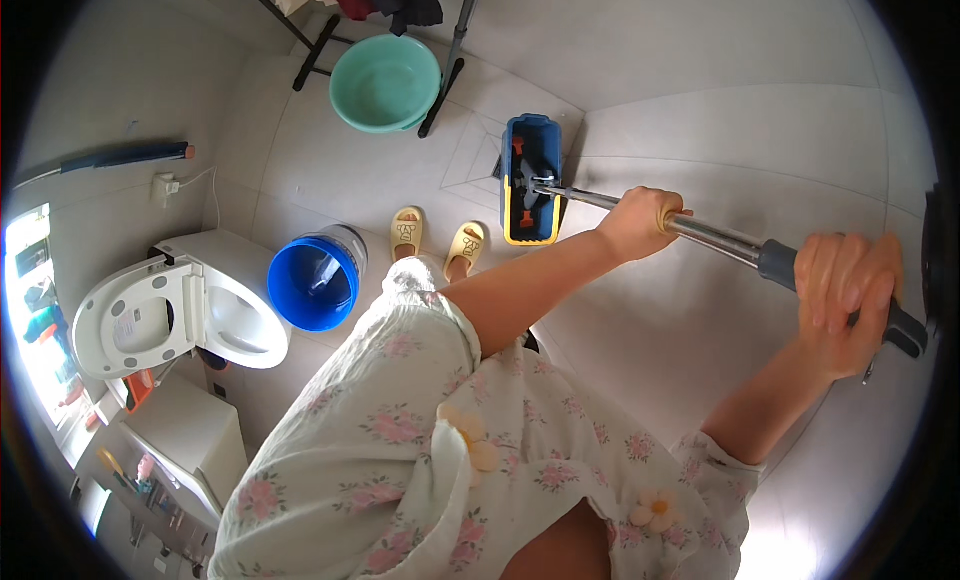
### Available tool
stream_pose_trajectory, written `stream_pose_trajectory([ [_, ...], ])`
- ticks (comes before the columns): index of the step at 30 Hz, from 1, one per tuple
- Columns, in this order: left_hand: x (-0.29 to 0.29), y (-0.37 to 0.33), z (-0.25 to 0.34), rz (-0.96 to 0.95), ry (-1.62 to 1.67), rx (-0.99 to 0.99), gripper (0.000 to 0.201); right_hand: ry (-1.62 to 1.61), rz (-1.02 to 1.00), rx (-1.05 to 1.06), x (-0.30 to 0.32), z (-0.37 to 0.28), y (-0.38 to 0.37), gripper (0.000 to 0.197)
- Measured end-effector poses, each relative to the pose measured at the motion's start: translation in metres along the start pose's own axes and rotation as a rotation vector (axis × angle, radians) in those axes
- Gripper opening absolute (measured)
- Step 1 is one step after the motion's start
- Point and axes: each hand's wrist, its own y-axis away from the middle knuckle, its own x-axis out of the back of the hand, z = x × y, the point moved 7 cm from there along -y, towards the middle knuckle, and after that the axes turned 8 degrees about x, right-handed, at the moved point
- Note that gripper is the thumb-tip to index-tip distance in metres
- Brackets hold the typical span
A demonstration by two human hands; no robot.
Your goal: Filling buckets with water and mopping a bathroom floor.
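Observation:
My left hand is wrapped around the silver pole of a mop, partway along its length. Higher up, my right hand grips the dark grey handle at the pole's top end. The pole slants left from my hands to a narrow blue bucket with a yellow edge, standing on the tiled floor. Inside it sits the dark mop head, with orange-red parts at its two ends. The bucket's bottom is hidden beneath the mop head.
Left of my feet, in yellow slippers, stands a round blue bucket. Beyond it is a white toilet with its lid raised. A green basin lies under a dark rack with hanging clothes. Tiled walls rise at right.

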Motion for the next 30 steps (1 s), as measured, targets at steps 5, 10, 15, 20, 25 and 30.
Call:
stream_pose_trajectory([
  [5,0.013,0.002,-0.001,0.060,0.023,0.002,0.025,0.041,-0.011,0.005,-0.019,0.002,-0.010,0.029],
  [10,0.021,0.002,-0.004,0.091,0.060,0.010,0.024,0.095,0.053,0.019,-0.025,0.005,-0.014,0.030],
  [15,0.022,-0.004,-0.006,0.008,0.086,0.085,0.014,0.057,0.129,0.021,-0.023,0.006,-0.018,0.030],
  [20,0.023,-0.020,-0.019,-0.009,0.063,-0.035,0.015,0.042,0.198,-0.024,-0.013,0.027,-0.028,0.029],
  [25,0.027,-0.030,-0.025,-0.159,0.006,0.164,0.013,-0.053,0.129,-0.040,-0.007,0.036,-0.043,0.027],
  [30,0.003,-0.018,-0.001,-0.113,-0.054,0.079,0.014,-0.111,0.161,0.029,0.019,0.008,-0.011,0.022],
])
